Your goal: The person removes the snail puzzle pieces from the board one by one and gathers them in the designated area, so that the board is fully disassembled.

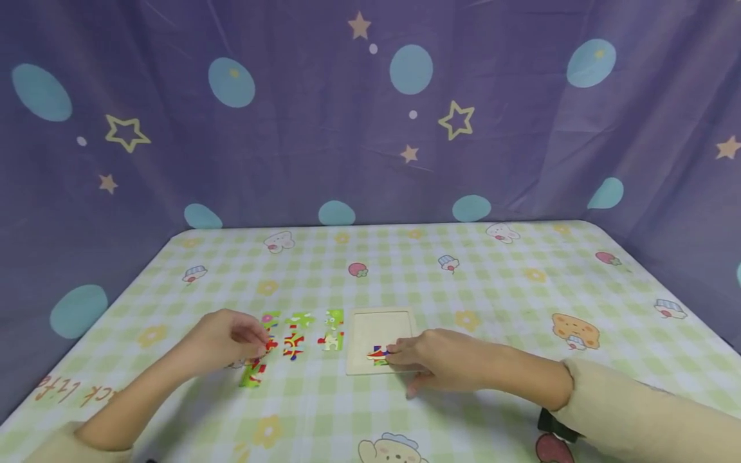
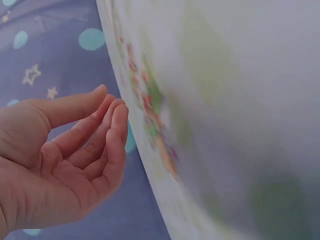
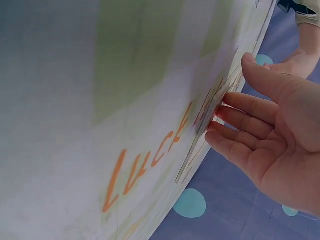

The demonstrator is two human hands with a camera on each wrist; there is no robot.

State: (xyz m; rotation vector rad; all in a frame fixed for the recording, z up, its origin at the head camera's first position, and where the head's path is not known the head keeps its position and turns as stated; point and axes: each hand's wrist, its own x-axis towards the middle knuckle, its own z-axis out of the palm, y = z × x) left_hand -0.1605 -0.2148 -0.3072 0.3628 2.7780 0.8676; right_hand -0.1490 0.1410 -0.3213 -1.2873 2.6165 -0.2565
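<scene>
A shallow wooden puzzle tray [image 1: 382,315] lies on the table. Inside it, near the lower edge, is a blue, red and yellow jigsaw piece [image 1: 378,354]. My right hand [image 1: 446,360] reaches in from the right, its fairly straight fingertips touching that piece; the right wrist view shows the hand [image 3: 270,135] with its thumb held apart. My left hand [image 1: 222,341] hovers at the loose pieces, fingertips beside a red jigsaw piece [image 1: 271,346]. Seen from the left wrist, the hand [image 2: 75,160] has loosely bent fingers near the thumb, with nothing visible between them.
Several more jigsaw pieces lie left of the tray: a red and yellow piece [image 1: 293,346], a pale piece [image 1: 331,341], green pieces [image 1: 300,319] and a green-red piece [image 1: 253,373]. A checked cloth [image 1: 498,289] covers the table; a purple curtain [image 1: 324,128] hangs behind.
</scene>
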